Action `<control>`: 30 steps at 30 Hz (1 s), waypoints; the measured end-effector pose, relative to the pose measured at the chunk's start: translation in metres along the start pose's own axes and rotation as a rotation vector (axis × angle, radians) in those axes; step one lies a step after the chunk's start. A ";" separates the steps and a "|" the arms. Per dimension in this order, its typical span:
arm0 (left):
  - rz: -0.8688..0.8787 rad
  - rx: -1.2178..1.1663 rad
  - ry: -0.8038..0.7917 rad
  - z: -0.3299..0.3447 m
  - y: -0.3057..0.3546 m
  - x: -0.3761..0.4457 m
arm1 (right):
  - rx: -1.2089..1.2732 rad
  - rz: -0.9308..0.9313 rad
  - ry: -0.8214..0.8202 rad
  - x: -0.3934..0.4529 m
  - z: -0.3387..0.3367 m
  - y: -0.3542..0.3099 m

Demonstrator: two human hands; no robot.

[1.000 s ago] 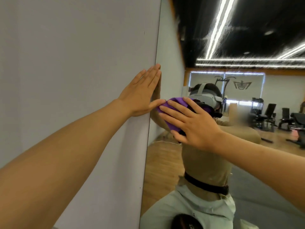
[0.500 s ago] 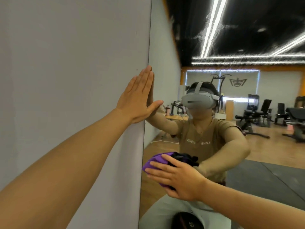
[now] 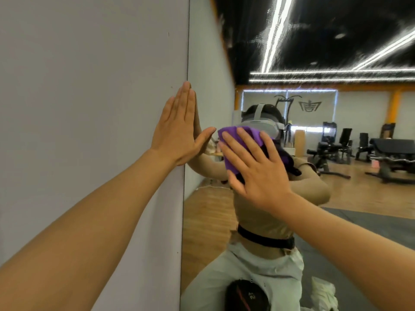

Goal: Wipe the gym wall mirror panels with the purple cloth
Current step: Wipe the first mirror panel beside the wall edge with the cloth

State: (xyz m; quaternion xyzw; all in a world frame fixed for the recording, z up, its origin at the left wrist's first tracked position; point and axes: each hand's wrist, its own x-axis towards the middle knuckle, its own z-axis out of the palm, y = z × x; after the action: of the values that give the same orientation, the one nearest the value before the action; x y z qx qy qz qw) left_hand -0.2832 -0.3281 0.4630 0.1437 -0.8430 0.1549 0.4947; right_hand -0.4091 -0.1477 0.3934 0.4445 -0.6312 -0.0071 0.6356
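Fingers (image 3: pixel 241 142) of the right hand (image 3: pixel 258 173) lay straight and spread, pressing the purple cloth (image 3: pixel 243 136) flat against the mirror panel (image 3: pixel 224 221) near its left edge. Beside it, the left hand (image 3: pixel 179 135) rested open-palmed on the grey wall (image 3: pixel 89 97), probably bracing her.

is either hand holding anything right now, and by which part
The right hand presses the purple cloth flat against the mirror, palm over its middle. The left hand holds nothing.

Your purple cloth (image 3: pixel 241 142) is soft, matt fabric; the mirror panel (image 3: pixel 206 209) is glossy, smooth glass; the wall (image 3: pixel 89 86) is matt grey.
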 end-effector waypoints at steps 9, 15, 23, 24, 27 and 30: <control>-0.019 0.117 0.113 0.013 0.006 -0.002 | -0.082 -0.490 -0.215 -0.122 0.019 -0.053; 0.071 -0.075 0.155 0.019 0.020 -0.007 | -0.015 -0.462 -0.172 -0.076 0.009 -0.002; -0.003 -0.140 0.163 0.024 0.042 -0.007 | -0.011 0.104 -0.021 -0.002 -0.016 0.059; -0.006 -0.137 0.179 0.026 0.043 -0.008 | -0.016 0.145 0.000 -0.009 -0.014 0.051; -0.024 -0.143 0.203 0.028 0.048 -0.009 | -0.015 0.169 0.022 -0.039 -0.005 0.014; -0.093 -0.161 0.206 0.029 0.061 -0.010 | -0.007 0.011 -0.066 -0.094 0.008 -0.030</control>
State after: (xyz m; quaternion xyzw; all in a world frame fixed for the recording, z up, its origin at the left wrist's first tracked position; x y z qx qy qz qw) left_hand -0.3249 -0.2834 0.4334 0.1256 -0.7900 0.0777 0.5951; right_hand -0.4185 -0.1167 0.2995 0.4384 -0.6541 -0.0206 0.6160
